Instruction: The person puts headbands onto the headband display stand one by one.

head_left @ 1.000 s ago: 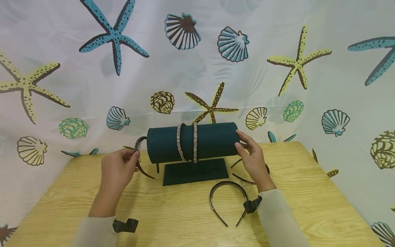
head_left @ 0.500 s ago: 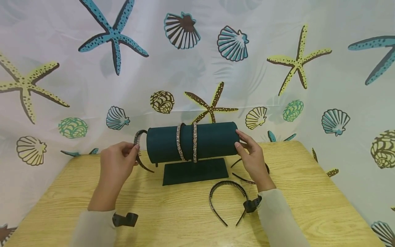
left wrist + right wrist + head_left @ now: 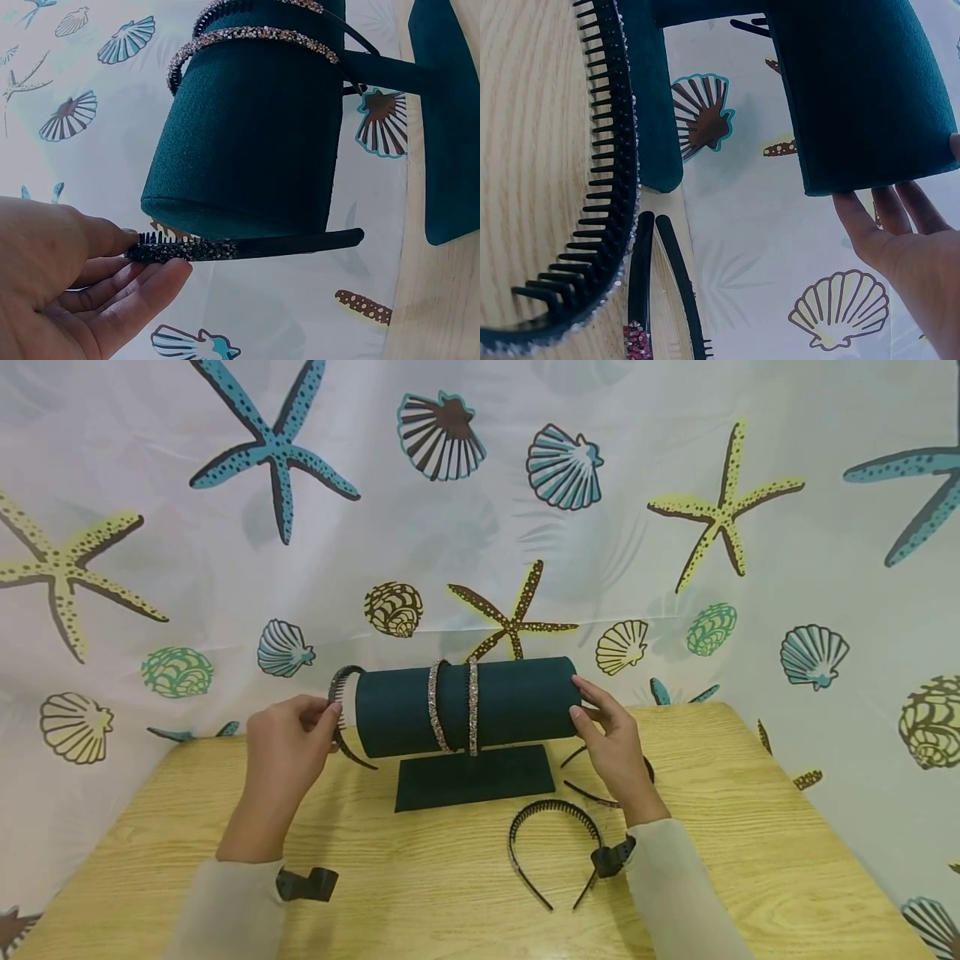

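Note:
A dark green velvet roll (image 3: 401, 710) on a flat-based stand (image 3: 472, 779) bears two glittery headbands (image 3: 474, 702) around its middle. My left hand (image 3: 288, 760) pinches a third, black toothed headband (image 3: 210, 249) with dark sparkling stones, just off the roll's left end. In the left wrist view this headband lies across that end, its far tip free. At the other end of the roll, my right hand (image 3: 609, 747) rests its fingertips on the rim, fingers (image 3: 870, 225) fairly straight. Part of its grip side is hidden behind the roll.
A black toothed headband (image 3: 555, 806) lies on the wooden table (image 3: 420, 877) in front of the stand. Another headband (image 3: 588, 793), partly hidden by my right hand, lies to the right of the base. Behind hangs a white curtain (image 3: 480, 543) printed with shells and starfish.
My left hand has raised its headband slightly, and its top arc now reaches the roll's upper left edge. The right hand, roll and other headbands keep their places.

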A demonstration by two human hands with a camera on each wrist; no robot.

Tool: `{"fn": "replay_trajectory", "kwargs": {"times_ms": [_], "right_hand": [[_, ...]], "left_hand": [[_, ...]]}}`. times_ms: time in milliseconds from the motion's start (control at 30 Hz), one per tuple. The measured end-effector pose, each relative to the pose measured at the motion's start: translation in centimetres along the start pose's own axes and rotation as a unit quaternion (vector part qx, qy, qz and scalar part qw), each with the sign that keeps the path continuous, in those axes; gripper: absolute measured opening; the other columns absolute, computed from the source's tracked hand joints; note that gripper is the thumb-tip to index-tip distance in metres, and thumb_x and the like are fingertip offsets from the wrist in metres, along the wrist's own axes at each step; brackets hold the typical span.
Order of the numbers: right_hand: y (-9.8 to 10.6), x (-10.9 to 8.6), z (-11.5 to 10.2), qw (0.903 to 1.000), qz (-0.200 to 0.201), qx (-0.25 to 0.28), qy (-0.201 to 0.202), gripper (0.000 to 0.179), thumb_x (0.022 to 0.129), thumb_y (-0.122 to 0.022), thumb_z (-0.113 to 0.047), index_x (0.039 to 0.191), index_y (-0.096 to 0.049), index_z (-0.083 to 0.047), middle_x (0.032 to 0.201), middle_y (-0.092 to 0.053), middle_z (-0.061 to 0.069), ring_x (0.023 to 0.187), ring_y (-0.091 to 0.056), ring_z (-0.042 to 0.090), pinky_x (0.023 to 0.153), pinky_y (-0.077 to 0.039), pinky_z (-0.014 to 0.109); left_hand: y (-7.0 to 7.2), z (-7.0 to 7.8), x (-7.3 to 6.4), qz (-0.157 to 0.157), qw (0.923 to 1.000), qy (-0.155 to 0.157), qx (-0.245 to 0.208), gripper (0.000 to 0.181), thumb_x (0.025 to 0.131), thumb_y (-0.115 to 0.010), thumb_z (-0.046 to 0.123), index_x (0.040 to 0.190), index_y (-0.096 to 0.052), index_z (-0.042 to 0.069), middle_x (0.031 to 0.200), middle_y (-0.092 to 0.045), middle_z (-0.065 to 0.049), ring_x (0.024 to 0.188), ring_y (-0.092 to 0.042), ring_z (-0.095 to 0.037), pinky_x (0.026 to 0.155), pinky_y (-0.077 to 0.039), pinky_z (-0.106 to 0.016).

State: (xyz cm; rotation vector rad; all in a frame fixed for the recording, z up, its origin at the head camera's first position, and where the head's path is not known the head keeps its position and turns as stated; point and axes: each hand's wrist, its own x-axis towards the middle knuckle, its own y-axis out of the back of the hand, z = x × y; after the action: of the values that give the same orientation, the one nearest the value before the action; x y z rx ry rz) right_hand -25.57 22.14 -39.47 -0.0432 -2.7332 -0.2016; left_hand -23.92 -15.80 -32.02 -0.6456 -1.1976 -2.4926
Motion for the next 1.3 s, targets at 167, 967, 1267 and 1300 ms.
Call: {"fn": "replay_trajectory", "kwargs": {"times_ms": [167,967,1267,1300], "right_hand": [[0.1,0.0,0.1,1.0,-0.001,-0.001,0.006,0.046,0.103,-0.055,-0.026,0.148,-0.048,-0.029,0.154,-0.043,0.004,0.131,-0.052,0.024,0.098,-0.052,0.028],[0.0,-0.1,0.1,1.0,0.002,0.001,0.004,0.045,0.103,-0.055,-0.025,0.148,-0.049,-0.029,0.153,-0.043,0.004,0.131,-0.052,0.024,0.096,-0.052,0.027],[0.0,0.0,0.1,1.0,0.002,-0.003,0.005,0.045,0.103,-0.055,-0.025,0.147,-0.049,-0.03,0.153,-0.043,0.004,0.131,-0.052,0.025,0.102,-0.05,0.047],[0.0,0.0,0.1,1.0,0.002,-0.002,0.005,0.045,0.103,-0.055,-0.025,0.148,-0.049,-0.03,0.153,-0.043,0.004,0.131,-0.052,0.025,0.102,-0.05,0.049]], "left_hand": [[-0.1,0.4,0.1,-0.004,1.0,0.001,-0.003,0.027,0.098,-0.063,0.019,0.105,-0.073,-0.006,0.085,-0.074,-0.021,0.059,-0.071,-0.022,0.053,-0.053,-0.019],[-0.4,1.8,-0.4,-0.027,0.9995,-0.013,0.005,0.027,0.098,-0.063,0.017,0.106,-0.074,-0.006,0.086,-0.075,-0.021,0.059,-0.071,-0.02,0.058,-0.059,-0.032],[-1.0,2.7,-0.7,0.001,0.9955,-0.062,0.071,0.024,0.096,-0.064,0.013,0.101,-0.074,-0.009,0.08,-0.073,-0.021,0.068,-0.068,-0.03,0.066,-0.058,-0.046],[-1.1,2.8,-0.7,0.004,0.995,-0.066,0.075,0.024,0.096,-0.065,0.012,0.101,-0.074,-0.009,0.079,-0.073,-0.021,0.069,-0.067,-0.03,0.065,-0.057,-0.046]]}}
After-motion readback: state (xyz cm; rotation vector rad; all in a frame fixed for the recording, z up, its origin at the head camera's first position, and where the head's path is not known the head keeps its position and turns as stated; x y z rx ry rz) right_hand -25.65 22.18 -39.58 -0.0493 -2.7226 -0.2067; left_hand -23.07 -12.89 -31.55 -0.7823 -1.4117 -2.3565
